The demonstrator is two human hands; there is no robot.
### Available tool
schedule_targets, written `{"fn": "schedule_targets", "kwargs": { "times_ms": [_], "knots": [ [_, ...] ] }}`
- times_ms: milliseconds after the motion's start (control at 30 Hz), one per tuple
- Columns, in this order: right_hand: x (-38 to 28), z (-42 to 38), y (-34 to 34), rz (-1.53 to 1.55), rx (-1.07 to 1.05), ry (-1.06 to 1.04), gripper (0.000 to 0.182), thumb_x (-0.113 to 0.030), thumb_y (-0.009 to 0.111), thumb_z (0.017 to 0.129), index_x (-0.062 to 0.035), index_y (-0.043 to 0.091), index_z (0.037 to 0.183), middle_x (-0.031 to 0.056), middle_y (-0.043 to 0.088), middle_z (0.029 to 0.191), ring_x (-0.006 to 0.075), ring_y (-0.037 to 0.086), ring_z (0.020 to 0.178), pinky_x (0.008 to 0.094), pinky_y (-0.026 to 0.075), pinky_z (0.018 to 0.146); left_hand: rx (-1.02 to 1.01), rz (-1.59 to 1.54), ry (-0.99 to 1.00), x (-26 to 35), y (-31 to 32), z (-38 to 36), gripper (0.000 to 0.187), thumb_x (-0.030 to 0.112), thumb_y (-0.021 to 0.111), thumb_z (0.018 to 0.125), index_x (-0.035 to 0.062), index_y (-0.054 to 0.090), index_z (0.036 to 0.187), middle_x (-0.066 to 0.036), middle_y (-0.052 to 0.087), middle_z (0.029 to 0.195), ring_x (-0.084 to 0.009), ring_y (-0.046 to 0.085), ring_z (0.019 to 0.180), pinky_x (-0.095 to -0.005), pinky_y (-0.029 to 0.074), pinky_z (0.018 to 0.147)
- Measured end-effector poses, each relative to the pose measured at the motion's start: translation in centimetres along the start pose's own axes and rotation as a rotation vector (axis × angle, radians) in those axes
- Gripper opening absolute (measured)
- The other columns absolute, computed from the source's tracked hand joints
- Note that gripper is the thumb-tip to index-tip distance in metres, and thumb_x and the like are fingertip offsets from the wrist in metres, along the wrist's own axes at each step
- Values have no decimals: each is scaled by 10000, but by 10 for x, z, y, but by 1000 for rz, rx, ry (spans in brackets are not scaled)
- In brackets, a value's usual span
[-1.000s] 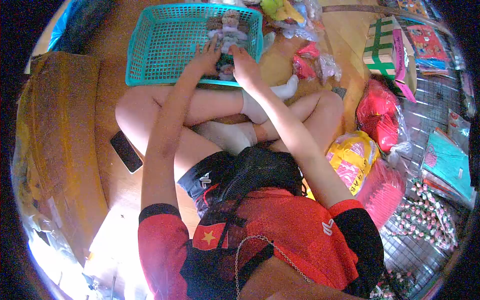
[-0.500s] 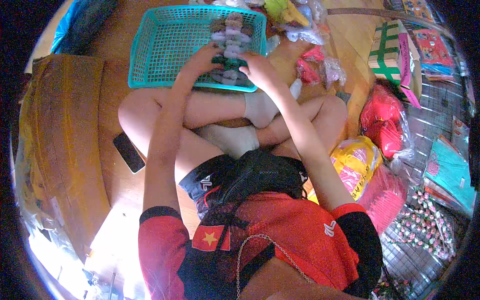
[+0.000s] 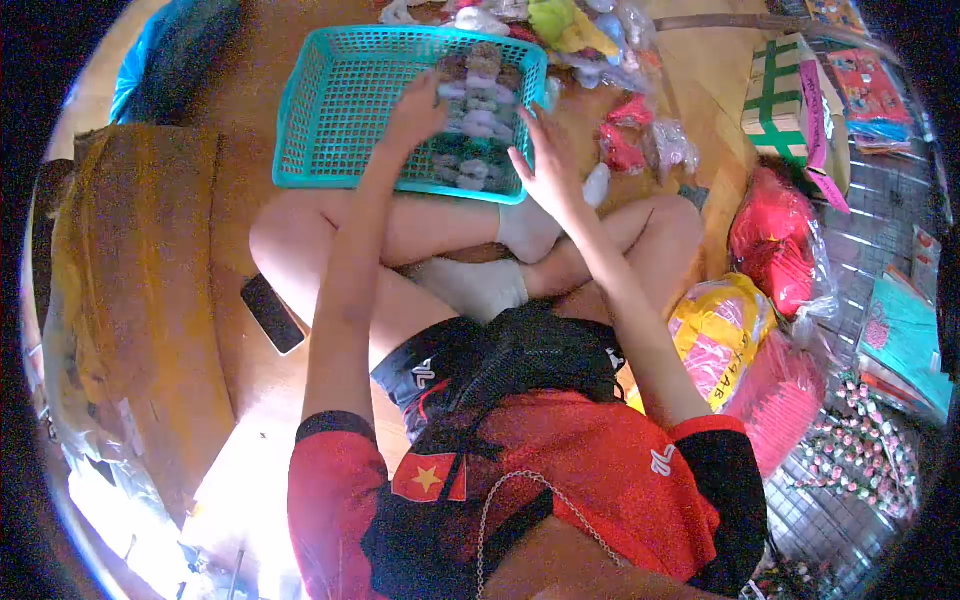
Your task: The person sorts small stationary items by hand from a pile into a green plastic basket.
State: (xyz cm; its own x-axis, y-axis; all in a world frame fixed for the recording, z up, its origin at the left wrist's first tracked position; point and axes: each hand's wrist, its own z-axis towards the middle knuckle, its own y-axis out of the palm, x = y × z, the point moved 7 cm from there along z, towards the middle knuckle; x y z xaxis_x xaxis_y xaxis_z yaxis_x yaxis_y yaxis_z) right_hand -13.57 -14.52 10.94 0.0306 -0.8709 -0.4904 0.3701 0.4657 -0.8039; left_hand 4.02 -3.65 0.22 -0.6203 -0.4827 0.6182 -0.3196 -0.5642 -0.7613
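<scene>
Rows of small soft bundles [image 3: 482, 122] in grey, lilac, brown and dark green lie along the right side of a turquoise plastic basket [image 3: 345, 185]. At their left edge is my left hand [image 3: 416, 112], its fingers slightly bent and apart, with nothing visible in them. My right hand [image 3: 548, 168] hovers by the basket's right rim, thumb and index finger spread, holding nothing. Whether my left fingertips touch the bundles is hard to tell.
A phone [image 3: 272, 315] lies on the floor beside my crossed legs. Brown cardboard [image 3: 150, 300] is at the left. To the right are a yellow bag [image 3: 715, 325], red bagged goods [image 3: 775, 240] and a taped box [image 3: 778, 100]. Colourful bagged items [image 3: 575, 30] lie beyond the basket.
My right hand has come away from the bundles to the basket's right rim, its fingers spreading. My left hand has shifted a little up along their left edge. The whole view has moved slightly.
</scene>
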Motion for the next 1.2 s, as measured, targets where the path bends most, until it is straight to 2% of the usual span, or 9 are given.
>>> {"fn": "schedule_targets", "kwargs": {
  "times_ms": [100,200,333,433,533,633,733,967,1200],
  "knots": [
    [8,-18,8,-30,26,22,561,-176,572,765,-47,326,1253,175,353,1271,350,347,1159,400,312,950,-4,-115,110,26,6,17,548,372,408,840,61,287,1275,-176,214,1351,-341,228,1235,-473,214,987],
    [14,-16,11,4,-48,62,577,-210,547,779,-44,297,1271,173,279,1320,347,284,1207,393,280,980,-164,53,-109,29,47,9,545,402,280,883,86,193,1319,-141,76,1398,-340,103,1276,-573,94,978],
    [17,-16,4,50,-85,63,579,-228,529,783,-49,286,1278,160,238,1345,335,257,1226,390,269,989,-213,-48,-166,25,59,7,606,452,211,880,131,3,1351,-101,-27,1410,-346,21,1284,-604,9,962],
    [17,-18,1,72,-67,39,601,-224,537,775,-58,269,1287,152,233,1349,327,256,1229,386,276,988,-355,292,-99,26,64,7,650,493,200,865,95,21,1347,-101,-24,1410,-333,11,1288,-583,1,975],
    [21,-21,-1,113,-62,21,631,-213,546,766,-64,241,1298,140,224,1355,317,256,1231,387,292,980,-133,-51,-249,36,42,6,604,411,295,878,78,92,1339,-122,65,1403,-315,92,1284,-498,78,1014],
    [27,-23,-1,134,-45,-4,647,-194,557,757,-59,233,1300,142,225,1353,314,255,1232,387,295,979,184,-107,35,78,-12,7,516,253,452,837,93,272,1292,-157,275,1327,-317,280,1214,-395,253,982],
    [30,-25,0,212,-17,12,652,-156,558,739,-51,236,1297,152,236,1346,316,252,1233,383,285,987,95,49,243,131,-36,29,415,107,545,740,92,463,1147,-165,449,1171,-319,460,1039,-354,381,872],
    [30,-22,-6,261,-20,38,620,-131,552,724,-30,278,1271,186,286,1308,333,286,1210,381,285,989,-19,233,653,222,53,100,357,59,560,669,91,527,1024,-116,552,988,-284,547,888,-367,465,729],
    [35,-23,7,317,-142,122,587,-131,561,715,-2,321,1235,212,316,1280,328,277,1214,380,286,988,-75,715,522,218,101,118,312,92,568,652,49,521,958,-103,557,929,-248,556,861,-364,491,670]
  ]
}}
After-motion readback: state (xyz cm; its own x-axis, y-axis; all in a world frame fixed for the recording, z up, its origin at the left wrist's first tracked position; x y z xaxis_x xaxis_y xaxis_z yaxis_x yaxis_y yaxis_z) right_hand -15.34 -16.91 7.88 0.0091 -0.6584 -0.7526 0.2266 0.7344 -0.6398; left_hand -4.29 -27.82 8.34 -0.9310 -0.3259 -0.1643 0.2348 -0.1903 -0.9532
